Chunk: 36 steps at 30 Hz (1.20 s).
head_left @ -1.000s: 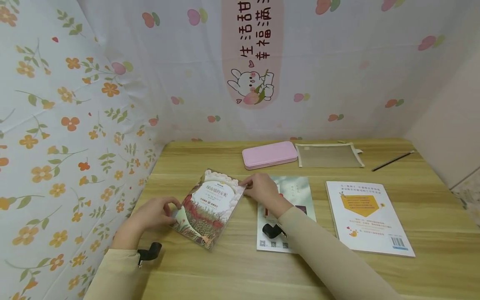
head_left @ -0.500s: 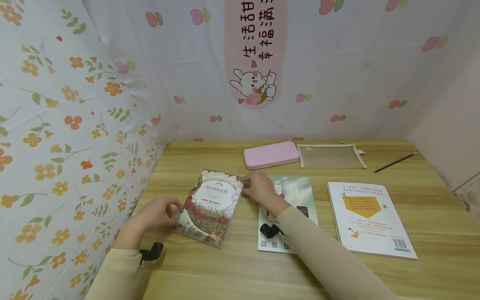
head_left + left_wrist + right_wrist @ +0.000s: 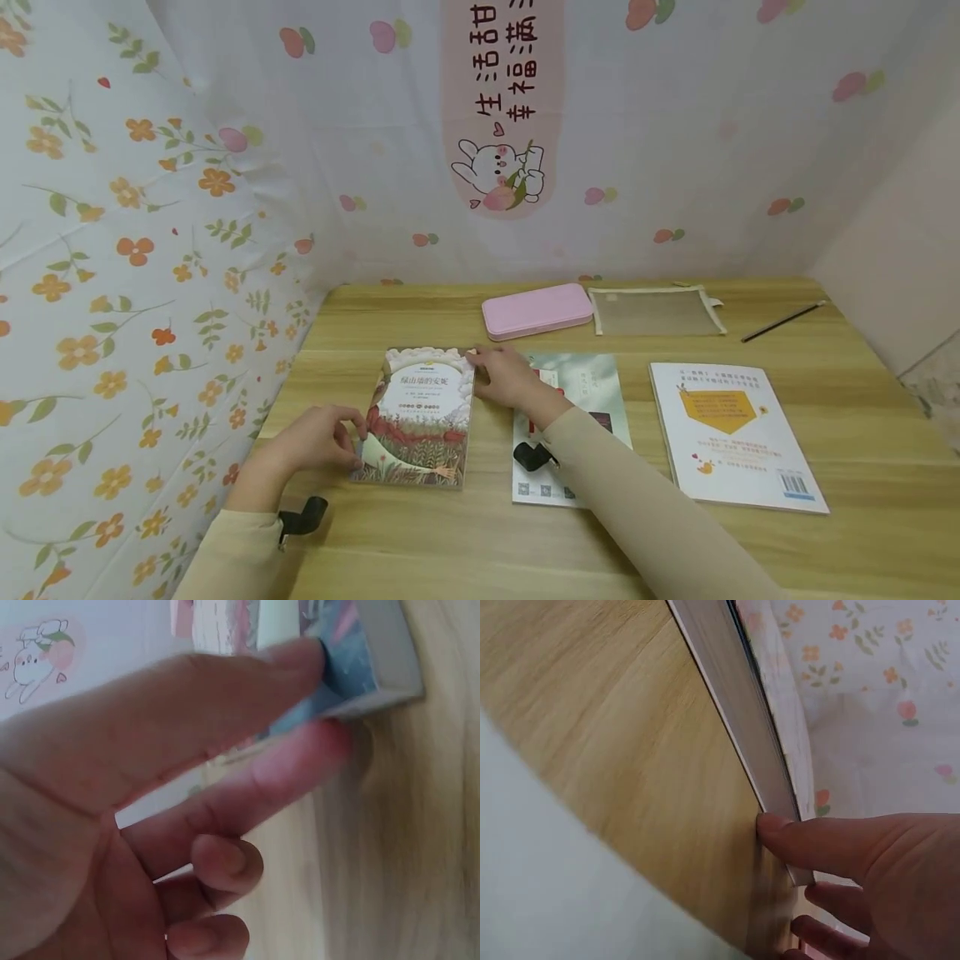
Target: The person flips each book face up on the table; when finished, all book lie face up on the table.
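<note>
An illustrated storybook (image 3: 416, 417) with a cloud-framed title lies on the wooden table in the head view, cover up and nearly square to me. At its lower left edge, my left hand (image 3: 318, 442) has thumb and forefinger around the border; the forefinger tip is blurred in the left wrist view. My right hand (image 3: 510, 379) grips the book's upper right corner. In the right wrist view, its thumb (image 3: 810, 840) lies along the page edge (image 3: 742, 712), with the other fingers round the corner. My right forearm passes over a pale green book (image 3: 581, 379).
A white book (image 3: 738, 450) with a yellow badge lies to the right. Farther back are a pink pencil case (image 3: 537, 312), a mesh zip pouch (image 3: 658, 312) and a dark pencil (image 3: 783, 322). Flowered cloth (image 3: 135, 292) hangs along the left side.
The storybook has turned from a slant to nearly straight and now lies flatter. My right hand has shifted a little left with its corner, while the left hand has dropped slightly.
</note>
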Each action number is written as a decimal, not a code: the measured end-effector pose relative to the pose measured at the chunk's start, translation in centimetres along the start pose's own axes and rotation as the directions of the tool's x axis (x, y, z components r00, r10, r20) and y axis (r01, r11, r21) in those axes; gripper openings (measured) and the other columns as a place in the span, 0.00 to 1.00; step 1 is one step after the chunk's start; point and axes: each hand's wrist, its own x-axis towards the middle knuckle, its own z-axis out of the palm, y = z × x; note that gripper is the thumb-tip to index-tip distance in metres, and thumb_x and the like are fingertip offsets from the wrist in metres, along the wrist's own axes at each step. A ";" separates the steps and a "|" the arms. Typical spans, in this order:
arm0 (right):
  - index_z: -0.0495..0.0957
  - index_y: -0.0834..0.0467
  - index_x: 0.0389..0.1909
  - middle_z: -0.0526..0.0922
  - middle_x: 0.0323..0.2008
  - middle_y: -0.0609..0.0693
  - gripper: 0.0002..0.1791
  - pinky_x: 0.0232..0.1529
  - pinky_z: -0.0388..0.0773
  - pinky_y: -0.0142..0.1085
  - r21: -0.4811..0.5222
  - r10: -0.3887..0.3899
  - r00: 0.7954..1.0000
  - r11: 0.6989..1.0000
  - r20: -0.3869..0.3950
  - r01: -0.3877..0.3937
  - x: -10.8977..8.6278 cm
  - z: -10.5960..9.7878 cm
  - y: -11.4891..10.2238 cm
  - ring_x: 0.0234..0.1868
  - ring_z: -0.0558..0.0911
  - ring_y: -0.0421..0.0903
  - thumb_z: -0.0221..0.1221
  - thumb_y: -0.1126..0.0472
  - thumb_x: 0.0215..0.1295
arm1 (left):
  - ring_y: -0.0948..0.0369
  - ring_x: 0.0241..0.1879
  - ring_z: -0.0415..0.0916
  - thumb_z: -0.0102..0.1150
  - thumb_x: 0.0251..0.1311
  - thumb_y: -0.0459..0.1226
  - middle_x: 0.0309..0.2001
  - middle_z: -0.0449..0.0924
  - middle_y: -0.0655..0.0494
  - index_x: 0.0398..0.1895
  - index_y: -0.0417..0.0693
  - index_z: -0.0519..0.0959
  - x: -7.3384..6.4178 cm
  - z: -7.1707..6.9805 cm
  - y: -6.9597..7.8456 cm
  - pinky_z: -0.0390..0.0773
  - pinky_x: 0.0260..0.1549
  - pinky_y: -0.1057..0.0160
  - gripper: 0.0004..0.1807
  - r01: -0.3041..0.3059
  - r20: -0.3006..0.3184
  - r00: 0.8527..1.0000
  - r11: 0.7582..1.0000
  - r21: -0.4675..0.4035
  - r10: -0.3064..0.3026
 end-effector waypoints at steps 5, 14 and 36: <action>0.79 0.54 0.67 0.71 0.73 0.60 0.29 0.75 0.62 0.55 -0.035 -0.056 0.997 0.998 -0.057 0.055 -0.8 -0.3 0.7 0.76 0.66 0.63 0.70 0.56 0.65 | 0.64 0.24 0.74 0.76 0.50 0.34 0.24 0.81 0.61 0.37 0.48 0.82 0.1 0.0 1.2 0.74 0.29 0.62 0.13 0.017 -0.013 1.000 0.998 0.069 -0.016; 0.83 0.53 0.61 0.78 0.68 0.55 0.24 0.74 0.65 0.55 0.051 -0.014 0.994 0.999 -0.107 0.020 -4.1 -2.2 2.5 0.72 0.73 0.59 0.71 0.56 0.64 | 0.65 0.28 0.74 0.68 0.64 0.36 0.28 0.80 0.62 0.38 0.53 0.83 1.9 1.0 2.7 0.75 0.32 0.60 0.04 0.018 -0.105 0.994 0.987 0.159 -0.001; 0.83 0.60 0.58 0.80 0.65 0.61 0.19 0.69 0.68 0.60 0.084 0.159 0.965 0.986 -0.211 -0.144 -10.3 -6.5 9.6 0.68 0.75 0.65 0.66 0.60 0.68 | 0.67 0.25 0.64 0.70 0.63 0.39 0.41 0.76 0.54 0.47 0.50 0.84 6.4 6.8 9.4 0.69 0.24 0.68 0.10 -0.206 -0.135 0.956 0.924 0.321 0.260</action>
